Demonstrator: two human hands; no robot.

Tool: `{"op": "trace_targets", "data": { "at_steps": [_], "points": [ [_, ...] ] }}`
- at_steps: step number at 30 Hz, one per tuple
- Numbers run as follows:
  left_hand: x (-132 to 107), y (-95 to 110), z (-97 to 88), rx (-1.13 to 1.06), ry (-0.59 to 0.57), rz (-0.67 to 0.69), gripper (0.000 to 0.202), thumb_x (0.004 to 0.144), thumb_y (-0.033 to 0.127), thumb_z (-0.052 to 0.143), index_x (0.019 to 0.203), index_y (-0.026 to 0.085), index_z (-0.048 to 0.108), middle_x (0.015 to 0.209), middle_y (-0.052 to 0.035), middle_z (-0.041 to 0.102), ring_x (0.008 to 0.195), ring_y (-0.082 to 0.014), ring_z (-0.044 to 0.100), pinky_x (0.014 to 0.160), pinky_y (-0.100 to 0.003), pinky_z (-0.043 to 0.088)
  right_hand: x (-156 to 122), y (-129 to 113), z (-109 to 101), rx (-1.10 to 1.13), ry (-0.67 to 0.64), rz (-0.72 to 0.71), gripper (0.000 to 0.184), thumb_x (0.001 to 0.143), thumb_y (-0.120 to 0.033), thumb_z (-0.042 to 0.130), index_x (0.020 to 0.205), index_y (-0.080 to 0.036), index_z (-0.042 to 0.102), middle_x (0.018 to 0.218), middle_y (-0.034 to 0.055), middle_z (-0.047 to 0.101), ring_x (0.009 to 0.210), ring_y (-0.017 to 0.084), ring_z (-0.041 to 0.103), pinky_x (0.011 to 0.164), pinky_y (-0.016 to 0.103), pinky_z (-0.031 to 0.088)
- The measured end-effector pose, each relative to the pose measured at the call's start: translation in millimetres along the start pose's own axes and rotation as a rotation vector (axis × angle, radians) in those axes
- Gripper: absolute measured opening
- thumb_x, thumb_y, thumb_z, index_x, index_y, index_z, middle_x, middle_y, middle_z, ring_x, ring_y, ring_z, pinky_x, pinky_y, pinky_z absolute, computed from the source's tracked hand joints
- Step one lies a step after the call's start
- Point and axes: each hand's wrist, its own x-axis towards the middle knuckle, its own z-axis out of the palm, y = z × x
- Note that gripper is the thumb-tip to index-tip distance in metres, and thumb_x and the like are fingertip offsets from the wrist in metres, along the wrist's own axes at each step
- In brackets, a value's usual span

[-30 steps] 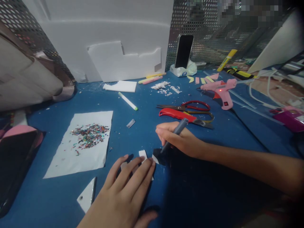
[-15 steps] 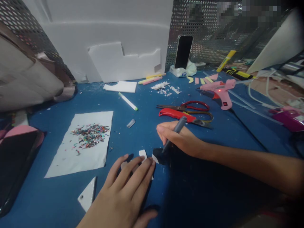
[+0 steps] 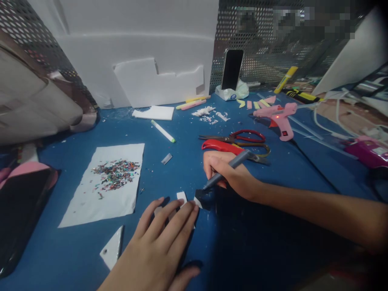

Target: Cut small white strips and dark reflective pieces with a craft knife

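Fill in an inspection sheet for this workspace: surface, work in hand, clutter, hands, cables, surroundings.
Surface: blue tabletop, strewn with small scraps.
Work in hand: grey pen, its tip at a small piece, mostly black with a white edge.
Clutter: paper sheet bearing coloured bits; scissors and a red-handled tool lying together; pink glue gun, red light on.
Hands: left hand spread over small white pieces; right hand gripping the pen.
Cables: black cord running from the glue gun's handle toward the right.
Surroundings: upright white board; phone propped upright; perforated mesh behind.
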Motion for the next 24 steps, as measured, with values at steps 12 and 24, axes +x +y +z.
{"op": "trace_targets", "data": {
  "at_steps": [12, 24],
  "points": [
    [-7.0, -2.5, 7.7, -0.065, 0.077, -0.038, 0.071, 0.084, 0.058, 0.05, 0.138, 0.014, 0.039, 0.135, -0.0081, 0.049, 0.123, -0.0252, 0.04, 0.113, -0.043, 0.011, -1.4, -3.0, 0.3, -0.045, -0.001, -0.025, 0.01, 0.094, -0.026, 0.05, 0.096, -0.016, 0.053, 0.082, -0.0007, 0.049, 0.07, 0.009, 0.048, 0.061, 0.02, 0.038],
    [-9.7, -3.7, 16.8, -0.072, 0.074, -0.054, 0.079, 0.081, 0.07, 0.047, 0.139, 0.016, 0.039, 0.144, -0.0119, 0.037, 0.13, -0.0284, 0.033, 0.113, -0.047, 0.009, -3.5, -2.4, -7.1, -0.035, -0.109, -0.054, 0.028, 0.098, -0.03, 0.04, 0.078, -0.014, 0.052, 0.072, -0.0013, 0.045, 0.063, 0.009, 0.042, 0.057, 0.022, 0.035]
  ]
}}
